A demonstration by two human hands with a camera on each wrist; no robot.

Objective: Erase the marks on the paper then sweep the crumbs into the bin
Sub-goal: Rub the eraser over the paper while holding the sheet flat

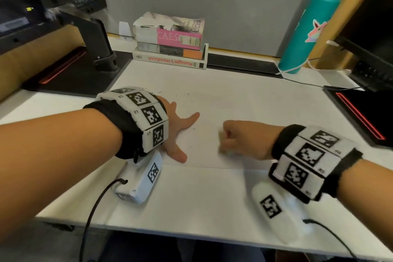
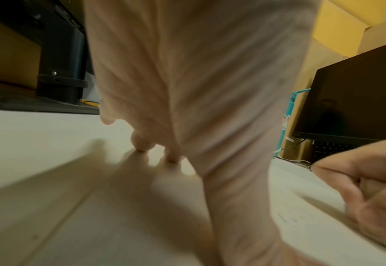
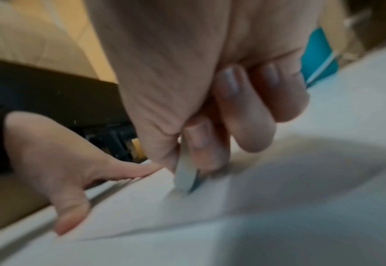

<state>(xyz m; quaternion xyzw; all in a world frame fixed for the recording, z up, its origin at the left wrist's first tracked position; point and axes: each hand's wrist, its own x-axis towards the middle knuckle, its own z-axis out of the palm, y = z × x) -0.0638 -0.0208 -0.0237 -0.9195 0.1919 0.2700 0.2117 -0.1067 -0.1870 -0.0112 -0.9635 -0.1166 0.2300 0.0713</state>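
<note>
Nearest on the white surface (image 1: 191, 198), the right hand (image 1: 244, 140) is curled into a fist, thumb and fingers pinching a pale eraser (image 3: 184, 174) whose lower end touches the paper (image 1: 234, 112); the hand is blurred in every view. To its left, the left hand (image 1: 178, 130) lies flat on the paper's left part with fingers and thumb spread, fingertips (image 2: 141, 144) pressing down, gripping nothing. The paper lies in the middle of the surface, its near edge just beyond both wrists. Small dark crumbs (image 1: 180, 97) are scattered on it, a few between the hands and more just past the left hand. Farther back, a stack of books (image 1: 170, 44) stands against the grey wall, a black monitor stand (image 1: 100, 44) at far left, a teal bottle (image 1: 308, 27) at far right. A black mat with a red stripe (image 1: 361, 117) sits at the right.
</note>
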